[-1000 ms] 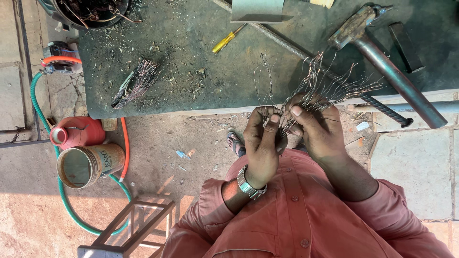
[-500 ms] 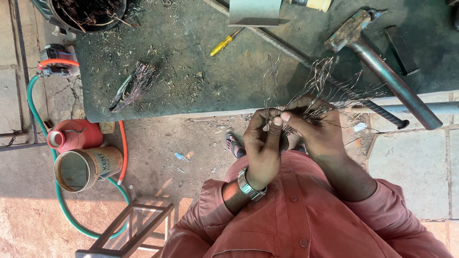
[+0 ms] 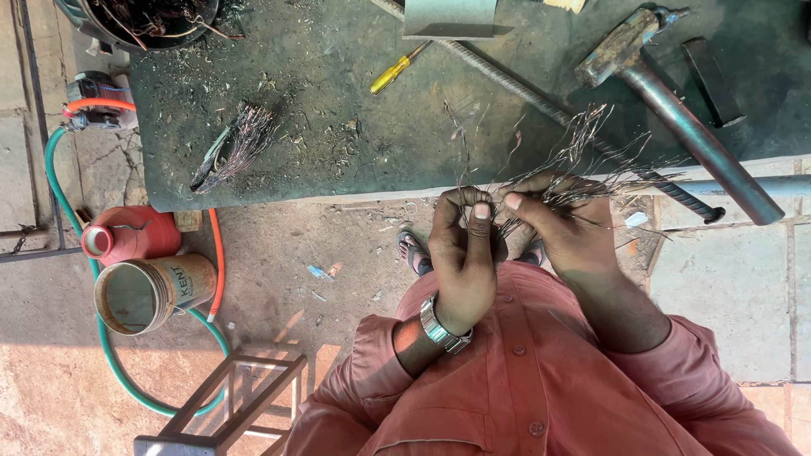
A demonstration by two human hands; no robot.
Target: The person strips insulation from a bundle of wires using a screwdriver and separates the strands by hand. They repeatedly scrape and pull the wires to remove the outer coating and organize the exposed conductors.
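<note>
My left hand [image 3: 463, 253] and my right hand [image 3: 568, 226] are close together at the near edge of a dark workbench [image 3: 338, 101]. Both pinch a bundle of thin bare wire strands [image 3: 583, 156] that fans up and to the right over the bench edge. My left fingers are curled around a few strands; my right thumb and fingers hold the main bunch. A metal wristwatch [image 3: 441, 325] sits on my left wrist.
On the bench lie a heavy hammer [image 3: 676, 110], a ribbed steel bar [image 3: 574, 118], a yellow-handled screwdriver [image 3: 397, 69], a second wire bundle [image 3: 232, 148] and a bowl of scrap [image 3: 152, 17]. On the floor are a red jug [image 3: 127, 235], a tin can [image 3: 148, 291], a green hose [image 3: 101, 338] and a metal stool frame [image 3: 228, 405].
My hands have shifted slightly and pulled the strands apart; the wire bunch now spreads wider between them. Objects on the bench have stayed where they were.
</note>
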